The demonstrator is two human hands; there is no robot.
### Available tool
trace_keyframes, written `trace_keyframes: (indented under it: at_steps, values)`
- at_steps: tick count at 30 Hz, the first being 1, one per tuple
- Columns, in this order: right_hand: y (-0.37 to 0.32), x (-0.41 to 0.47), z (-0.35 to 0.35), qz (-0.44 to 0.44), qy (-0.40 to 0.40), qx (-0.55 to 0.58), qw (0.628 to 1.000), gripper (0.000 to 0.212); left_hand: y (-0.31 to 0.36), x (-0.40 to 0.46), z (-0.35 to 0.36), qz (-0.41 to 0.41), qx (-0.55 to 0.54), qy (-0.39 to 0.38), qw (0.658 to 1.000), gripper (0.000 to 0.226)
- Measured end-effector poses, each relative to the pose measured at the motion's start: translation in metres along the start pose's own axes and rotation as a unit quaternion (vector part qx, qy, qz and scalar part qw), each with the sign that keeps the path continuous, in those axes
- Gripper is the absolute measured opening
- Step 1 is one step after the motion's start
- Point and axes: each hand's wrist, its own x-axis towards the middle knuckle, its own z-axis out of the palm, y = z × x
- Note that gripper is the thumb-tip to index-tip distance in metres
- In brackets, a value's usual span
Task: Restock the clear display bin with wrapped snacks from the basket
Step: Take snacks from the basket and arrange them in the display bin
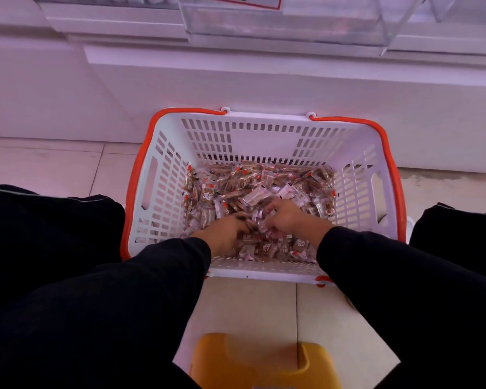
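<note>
A white slotted basket (357,175) with orange handles stands on the floor against a white shelf base. Its bottom is covered with several small wrapped snacks (253,181) in clear wrappers with red marks. Both hands are down inside the basket near its front wall. My left hand (225,233) digs into the pile with its fingertips buried among the packets. My right hand (288,217) has its fingers curled round a bunch of snacks. The clear display bin (289,26) hangs on the shelf at the top of the view, above the basket.
A yellow plastic stool (261,363) stands on the tiled floor close below me. My knees in black trousers flank the basket left and right. The white shelf base (264,88) runs behind the basket. More clear bins sit to the right of the display bin.
</note>
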Motion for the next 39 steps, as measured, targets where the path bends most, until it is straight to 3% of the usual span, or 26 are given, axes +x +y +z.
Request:
trace_keyframes:
  at_steps: [3,5,10,15,20,24,26,28,29,32,34,39]
  values:
    - [-0.003,-0.002,-0.009,0.022,0.006,-0.035,0.999,0.024,0.0,-0.001,0.0,-0.036,-0.023,-0.027,0.999,0.013]
    - [-0.002,-0.006,-0.018,0.05,-0.005,-0.038,0.998,0.023,0.001,-0.004,0.001,-0.059,-0.051,-0.054,0.996,0.009]
    - [0.013,-0.024,-0.04,0.077,-0.075,-0.029,0.994,0.023,0.01,-0.009,-0.011,-0.062,-0.112,-0.137,0.982,0.031]
    - [0.027,-0.03,-0.04,0.057,-0.115,0.009,0.992,0.028,0.019,-0.004,-0.026,-0.097,-0.09,-0.257,0.957,0.062]
    - [0.03,-0.035,-0.031,0.076,-0.149,0.102,0.981,0.04,0.023,-0.003,-0.023,-0.083,-0.07,-0.28,0.954,0.04]
    - [0.019,-0.033,-0.033,0.068,-0.115,0.133,0.982,0.056,0.023,-0.01,-0.021,-0.109,-0.073,-0.272,0.953,0.049]
    - [0.012,-0.036,-0.035,0.049,-0.122,0.125,0.983,0.054,0.021,-0.014,-0.02,-0.117,-0.057,-0.248,0.96,0.052]
    - [0.004,-0.041,-0.037,0.028,-0.118,0.127,0.984,0.064,0.017,-0.019,-0.024,-0.142,-0.116,-0.226,0.957,0.044]
    - [-0.003,-0.044,-0.039,0.016,-0.119,0.132,0.984,0.068,0.014,-0.022,-0.03,-0.166,-0.202,-0.216,0.941,0.036]
    - [-0.039,-0.058,-0.053,-0.045,-0.153,0.098,0.982,0.055,0.01,-0.034,-0.071,-0.202,-0.497,-0.167,0.827,0.013]
    - [-0.073,-0.075,-0.068,-0.108,-0.185,0.044,0.976,0.037,0.014,-0.039,-0.113,-0.171,-0.568,-0.128,0.795,0.02]
    - [-0.16,-0.155,-0.105,-0.293,-0.136,-0.094,0.942,0.03,0.06,-0.08,-0.24,-0.081,-0.487,-0.153,0.856,0.03]
